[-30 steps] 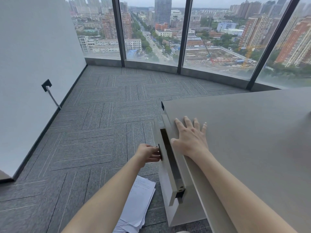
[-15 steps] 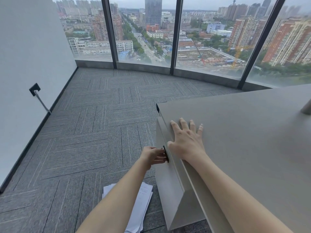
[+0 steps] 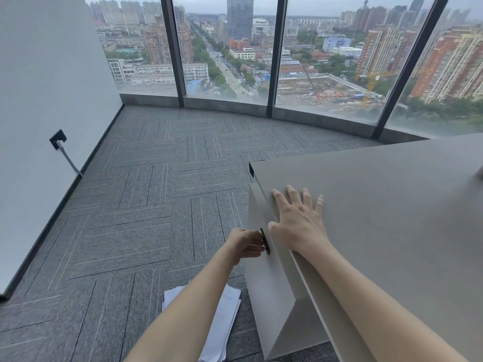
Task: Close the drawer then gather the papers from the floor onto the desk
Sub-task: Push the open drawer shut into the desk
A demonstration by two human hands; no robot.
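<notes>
Right, drawer (image 3: 264, 259) sits flush with the bench (image 3: 392, 218) side, no gap visible along its top edge. Left hand (image 3: 247, 242) is curled around the small dark handle (image 3: 264, 241) on the drawer front, fingers closed on it. Right hand (image 3: 298, 226) lies flat on the bench top near its left edge, palm down, fingers spread, holding nothing; the thumb hangs just over the edge, above the handle.

Papers (image 3: 222, 322) are on the floor (image 3: 156, 205), a loose white stack just left of the bench base, partly hidden behind the left forearm. Sheets are fanned out a bit, corners not lined up. Some faint print on the top sheet, too small to read.

Bench top is plain grey-beige. At its far right edge something pale (image 3: 479, 173) pokes into view, cut off by the frame, can't tell what it is.

Floor is grey carpet tile in a striped pattern. White wall (image 3: 52, 100) on the left with a dark socket plate (image 3: 58, 139), and a grey cable (image 3: 69, 160) runs from it down to the skirting. Behind it all, tall curved windows (image 3: 222, 48) with dark frames, looking out over city blocks, a road and a construction site with cranes.

Both forearms are bare, reaching forward from the bottom of the view.
</notes>
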